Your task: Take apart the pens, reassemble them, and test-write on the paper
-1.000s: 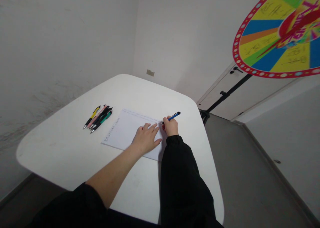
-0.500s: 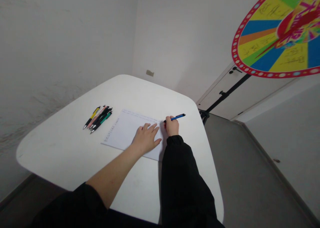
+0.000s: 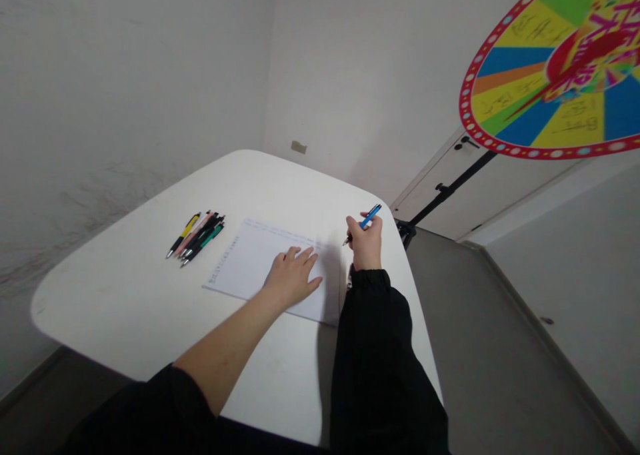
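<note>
A white sheet of paper [image 3: 243, 262], with handwriting along its top and left edges, lies on the white table [image 3: 125, 288]. My left hand [image 3: 293, 275] rests flat on the paper with its fingers spread, covering part of it. Just past the paper's right edge, my right hand [image 3: 367, 245] grips a blue pen [image 3: 369, 216] with a black tip section. The pen slants up to the right, its point toward the paper's upper right corner. Whether the point touches anything I cannot tell.
Several pens [image 3: 200, 235] lie bunched to the paper's left, among them a yellow [image 3: 187, 227] and a green one [image 3: 210, 236]. A colourful prize wheel [image 3: 565, 75] on a black stand [image 3: 450, 190] stands beyond the table's right side. Walls border the far and left sides.
My right hand has moved right with the blue pen, off the paper's written area, and the pen now stands more steeply. My left hand has stayed in place.
</note>
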The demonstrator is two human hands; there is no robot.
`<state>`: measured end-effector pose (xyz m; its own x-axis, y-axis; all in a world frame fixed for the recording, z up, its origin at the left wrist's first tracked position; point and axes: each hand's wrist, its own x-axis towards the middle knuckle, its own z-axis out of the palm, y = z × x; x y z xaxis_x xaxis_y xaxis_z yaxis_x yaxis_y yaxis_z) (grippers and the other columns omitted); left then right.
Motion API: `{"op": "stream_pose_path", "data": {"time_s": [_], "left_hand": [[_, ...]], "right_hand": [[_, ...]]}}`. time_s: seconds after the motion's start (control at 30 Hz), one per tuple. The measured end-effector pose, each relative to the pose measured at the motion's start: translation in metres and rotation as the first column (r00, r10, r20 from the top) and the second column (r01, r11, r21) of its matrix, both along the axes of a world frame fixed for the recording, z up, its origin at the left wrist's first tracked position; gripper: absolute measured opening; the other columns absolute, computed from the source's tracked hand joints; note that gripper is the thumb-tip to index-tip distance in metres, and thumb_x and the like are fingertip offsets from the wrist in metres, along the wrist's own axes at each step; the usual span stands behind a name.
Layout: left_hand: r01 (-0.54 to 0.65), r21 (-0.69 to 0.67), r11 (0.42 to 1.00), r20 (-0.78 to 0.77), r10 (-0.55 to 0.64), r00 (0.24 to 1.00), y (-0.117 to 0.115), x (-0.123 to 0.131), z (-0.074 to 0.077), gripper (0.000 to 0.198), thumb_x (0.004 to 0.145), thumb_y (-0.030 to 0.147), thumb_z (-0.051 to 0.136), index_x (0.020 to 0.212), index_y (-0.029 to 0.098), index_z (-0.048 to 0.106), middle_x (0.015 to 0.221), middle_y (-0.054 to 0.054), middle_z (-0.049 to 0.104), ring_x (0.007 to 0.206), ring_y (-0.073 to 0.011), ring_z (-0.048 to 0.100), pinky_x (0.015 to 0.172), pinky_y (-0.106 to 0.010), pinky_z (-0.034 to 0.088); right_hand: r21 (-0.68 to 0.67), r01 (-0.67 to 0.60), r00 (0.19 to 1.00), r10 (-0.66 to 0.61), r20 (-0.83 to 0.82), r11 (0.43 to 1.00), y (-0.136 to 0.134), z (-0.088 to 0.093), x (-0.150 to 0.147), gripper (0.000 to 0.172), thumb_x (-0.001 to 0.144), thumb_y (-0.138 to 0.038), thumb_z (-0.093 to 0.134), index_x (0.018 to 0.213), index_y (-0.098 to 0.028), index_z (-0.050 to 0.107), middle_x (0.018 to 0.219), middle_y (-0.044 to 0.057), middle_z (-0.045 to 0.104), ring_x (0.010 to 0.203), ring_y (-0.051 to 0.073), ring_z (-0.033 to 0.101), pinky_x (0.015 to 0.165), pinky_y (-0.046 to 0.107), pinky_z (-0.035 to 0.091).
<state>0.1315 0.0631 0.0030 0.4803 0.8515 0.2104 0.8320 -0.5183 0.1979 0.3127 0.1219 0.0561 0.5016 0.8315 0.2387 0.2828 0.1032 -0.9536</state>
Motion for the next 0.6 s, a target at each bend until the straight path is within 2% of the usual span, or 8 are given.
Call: {"op": "stream_pose_path", "data": {"time_s": [0.1, 0.2, 0.37, 0.6], "left_hand": [[-0.001, -0.010, 1.000, -0.008, 0.001, 1.000, 0.001, 0.000, 0.000, 0.055, 0.096, 0.054, 0.048, 0.145, 0.030, 0.051, 0.159, 0.000, 0.045, 0.139, -0.0322, 0.041, 0.104, -0.050, 0.042], [0.000, -0.029, 1.000, -0.015, 0.000, 1.000, 0.001, 0.000, -0.001, 0.055, 0.095, 0.054, 0.049, 0.145, 0.031, 0.050, 0.159, 0.000, 0.044, 0.139, -0.0325, 0.041, 0.105, -0.051, 0.042], [-0.001, -0.024, 1.000, -0.016, 0.000, 1.000, 0.002, 0.000, -0.001, 0.055, 0.095, 0.053, 0.050, 0.145, 0.032, 0.051, 0.159, 0.000, 0.044, 0.139, -0.0328, 0.041, 0.104, -0.050, 0.042], [0.003, -0.029, 1.000, -0.012, -0.003, 1.000, 0.002, 0.000, -0.001, 0.055, 0.095, 0.053, 0.051, 0.146, 0.032, 0.051, 0.159, 0.000, 0.044, 0.138, -0.0334, 0.042, 0.105, -0.052, 0.041]], "right_hand": [[0.034, 0.051, 0.997, -0.049, -0.054, 0.998, -0.007, 0.009, 0.012, 0.095, 0.070, -0.038, 0.075, 0.149, -0.025, 0.025, 0.068, -0.010, 0.056, 0.056, 0.012, 0.057, 0.045, 0.019, 0.040], [0.037, 0.076, 0.992, -0.072, -0.103, 0.996, -0.010, 0.010, 0.023, 0.108, 0.068, -0.033, 0.076, 0.156, -0.027, 0.013, 0.068, -0.010, 0.056, 0.055, 0.012, 0.058, 0.041, 0.016, 0.036], [0.051, 0.079, 0.990, -0.072, -0.124, 0.996, -0.010, 0.005, 0.036, 0.103, 0.069, -0.029, 0.073, 0.156, -0.027, 0.018, 0.069, -0.010, 0.057, 0.052, 0.010, 0.055, 0.040, 0.015, 0.034], [0.040, 0.086, 0.992, -0.082, -0.096, 0.995, -0.010, 0.003, 0.037, 0.092, 0.067, -0.028, 0.071, 0.149, -0.027, 0.029, 0.069, -0.009, 0.058, 0.050, 0.010, 0.054, 0.042, 0.016, 0.036]]}}
